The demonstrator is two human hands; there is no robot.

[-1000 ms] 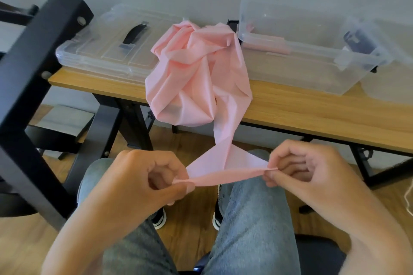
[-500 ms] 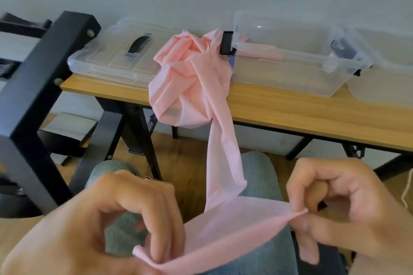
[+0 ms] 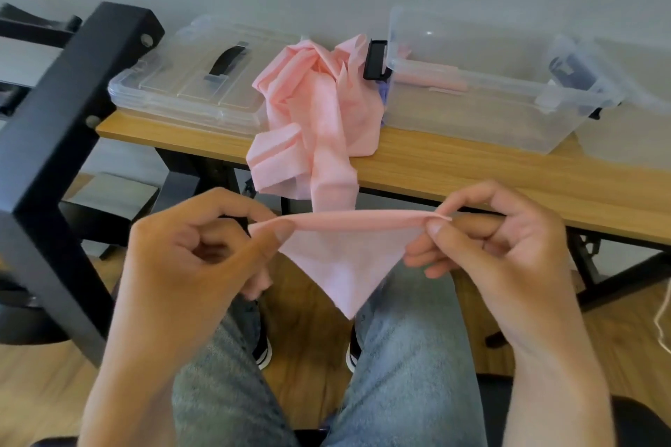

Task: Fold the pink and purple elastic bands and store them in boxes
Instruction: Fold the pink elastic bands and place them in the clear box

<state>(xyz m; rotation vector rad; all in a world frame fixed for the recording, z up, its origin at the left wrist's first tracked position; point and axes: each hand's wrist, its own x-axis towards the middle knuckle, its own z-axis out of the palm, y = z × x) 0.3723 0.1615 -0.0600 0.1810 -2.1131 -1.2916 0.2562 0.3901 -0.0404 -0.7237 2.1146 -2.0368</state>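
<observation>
From where I watch, the bench (image 3: 472,170) runs across the middle of the view, carrying everything at a height the hands can reach from the seat. On it, to the right, stands an open clear box (image 3: 483,120) with something pink already lying inside along its near wall, which I take for a stored band; a flat lid (image 3: 188,91) with a dark handle lies to the left, set aside so the box stays open. Between them the pink band (image 3: 319,120) sits in a loose heap, spilling over the bench edge and down toward the lap, so its free end can be worked without lifting the bulk. A sliver of purple (image 3: 383,94) shows behind the heap, too hidden to say more. The left hand (image 3: 203,247) and right hand (image 3: 486,247) hold that free end level and taut between them, each with fingers (image 3: 435,227) pinched on a corner, a triangular flap hanging below. I judge this grip is meant to square the end before the first fold.
</observation>
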